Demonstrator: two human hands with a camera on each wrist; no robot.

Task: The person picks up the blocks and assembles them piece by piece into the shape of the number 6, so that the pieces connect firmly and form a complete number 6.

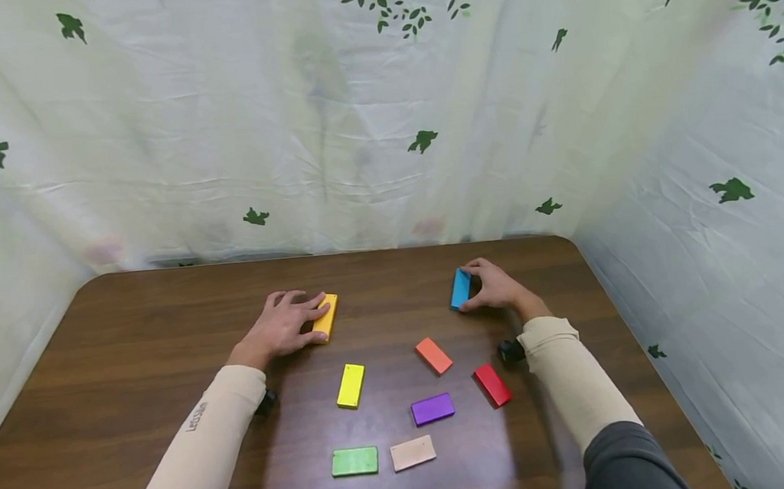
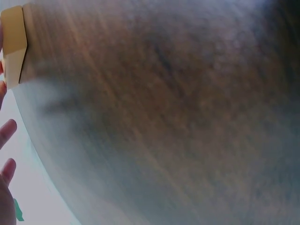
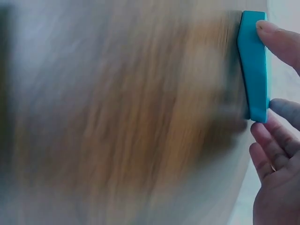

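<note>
My left hand (image 1: 286, 323) holds an orange-yellow block (image 1: 330, 320) at the left rear of the table, thumb near its lower end and fingers over its upper part. A corner of that block (image 2: 14, 35) shows at the left wrist view's edge, beside some fingertips. On the right, my right hand (image 1: 499, 288) pinches a blue block (image 1: 460, 290) by its two ends, between thumb and finger. In the right wrist view the blue block (image 3: 253, 65) lies lengthwise between thumb and fingers, with the other fingers loosely bent beneath.
Nearer on the wooden table (image 1: 163, 324) lie a yellow block (image 1: 351, 387), an orange-red block (image 1: 434, 356), a red block (image 1: 491, 385), a purple block (image 1: 433, 409), a green block (image 1: 354, 461) and a beige block (image 1: 413, 453). A leaf-patterned white curtain (image 1: 360, 185) hangs behind.
</note>
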